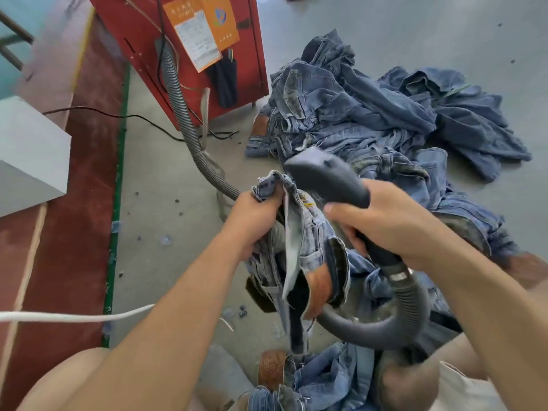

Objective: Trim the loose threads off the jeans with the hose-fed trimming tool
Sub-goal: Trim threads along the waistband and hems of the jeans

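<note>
A pair of blue jeans (308,244) hangs bunched in front of me, its brown leather waistband patch showing low down. My left hand (252,218) grips the top fold of the denim. My right hand (385,223) grips the handle of the dark grey trimming tool (326,176), whose head points up and left, just above the held fabric. The tool's ribbed grey hose (409,301) loops down below my right hand and under the jeans.
A large pile of blue jeans (385,114) covers the concrete floor ahead and to the right. A red machine cabinet (189,48) stands at the back with a ribbed hose (184,114) running from it. A white box (29,155) sits left; a white cord (74,317) crosses low left.
</note>
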### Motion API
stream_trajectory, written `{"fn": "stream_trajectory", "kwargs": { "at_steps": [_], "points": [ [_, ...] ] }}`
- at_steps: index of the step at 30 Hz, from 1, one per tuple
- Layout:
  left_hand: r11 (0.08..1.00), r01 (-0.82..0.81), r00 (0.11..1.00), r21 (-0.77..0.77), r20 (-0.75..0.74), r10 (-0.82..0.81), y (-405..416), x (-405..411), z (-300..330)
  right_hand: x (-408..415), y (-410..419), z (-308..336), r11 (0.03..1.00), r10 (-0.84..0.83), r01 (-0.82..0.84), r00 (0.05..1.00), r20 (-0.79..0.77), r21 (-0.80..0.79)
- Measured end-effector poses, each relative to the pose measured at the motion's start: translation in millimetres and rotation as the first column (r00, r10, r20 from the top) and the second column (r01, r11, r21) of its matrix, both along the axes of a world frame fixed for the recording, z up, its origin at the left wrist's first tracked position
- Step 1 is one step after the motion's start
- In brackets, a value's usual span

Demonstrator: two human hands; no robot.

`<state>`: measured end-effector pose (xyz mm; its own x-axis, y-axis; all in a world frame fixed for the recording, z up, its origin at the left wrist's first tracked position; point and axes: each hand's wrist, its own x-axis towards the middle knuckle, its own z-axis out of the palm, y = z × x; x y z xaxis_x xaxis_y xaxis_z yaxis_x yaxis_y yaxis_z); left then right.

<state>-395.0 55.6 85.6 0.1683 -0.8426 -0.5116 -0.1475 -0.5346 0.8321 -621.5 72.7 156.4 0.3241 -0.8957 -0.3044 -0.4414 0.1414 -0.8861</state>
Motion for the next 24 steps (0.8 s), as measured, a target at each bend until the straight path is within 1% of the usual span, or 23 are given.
{"fn": "stream_trajectory", "kwargs": {
  "at_steps": [1, 2, 3, 4, 5, 7, 8, 10, 11, 12, 14, 17, 18, 21, 24],
  "points": [
    [0.999, -0.005, 0.999, 0.039, 0.054, 0.003, -3, 3, 1, 0, -1, 0, 0.996, -0.088, 0.088, 0.996, 0.023, -0.024],
    [0.995, -0.022, 0.999, 0.097, 0.042, 0.018, -5, 7, 3, -3, -2, -1, 0.986, -0.160, 0.161, 0.986, 0.044, -0.030],
    [0.987, -0.040, 0.999, 0.155, -0.011, 0.042, -8, 13, 2, -8, -2, -2, 0.978, -0.204, 0.205, 0.978, 0.043, -0.031],
    [0.978, -0.057, 0.993, 0.201, -0.086, 0.076, -11, 18, 1, -12, -2, -3, 0.976, -0.214, 0.214, 0.977, 0.009, -0.046],
    [0.967, -0.080, 0.977, 0.242, -0.175, 0.125, -14, 25, 0, -15, 0, -7, 0.978, -0.200, 0.196, 0.978, -0.059, -0.071],
    [0.948, -0.129, 0.910, 0.292, -0.344, 0.230, -16, 38, -1, -17, 6, -17, 0.984, -0.163, 0.142, 0.962, -0.220, -0.107],
    [0.945, -0.128, 0.864, 0.303, -0.434, 0.256, -15, 42, 0, -17, 8, -23, 0.986, -0.151, 0.124, 0.948, -0.279, -0.111],
    [0.941, -0.144, 0.740, 0.305, -0.598, 0.307, -13, 47, 0, -13, 10, -33, 0.991, -0.132, 0.112, 0.936, -0.326, -0.079],
    [0.933, -0.177, 0.691, 0.313, -0.635, 0.344, -12, 47, -1, -11, 9, -37, 0.992, -0.124, 0.113, 0.935, -0.333, -0.052],
    [0.923, -0.204, 0.664, 0.325, -0.647, 0.375, -12, 46, -1, -9, 8, -41, 0.993, -0.121, 0.119, 0.939, -0.323, -0.024],
    [0.903, -0.232, 0.648, 0.363, -0.634, 0.421, -10, 43, -4, -4, 8, -50, 0.989, -0.139, 0.147, 0.954, -0.265, 0.010],
    [0.885, -0.241, 0.692, 0.398, -0.569, 0.444, -10, 46, -9, -3, 2, -58, 0.978, -0.210, 0.204, 0.949, -0.236, -0.049],
    [0.883, -0.239, 0.703, 0.405, -0.554, 0.445, -10, 49, -10, -4, -1, -58, 0.971, -0.238, 0.233, 0.951, -0.196, -0.051],
    [0.877, -0.247, 0.725, 0.413, -0.521, 0.450, -10, 52, -10, -13, -9, -50, 0.952, -0.306, 0.306, 0.951, -0.054, -0.004],
    [0.877, -0.250, 0.767, 0.410, -0.469, 0.438, -8, 51, -10, -17, -9, -45, 0.955, -0.298, 0.298, 0.955, -0.009, 0.010]
  ]
}}
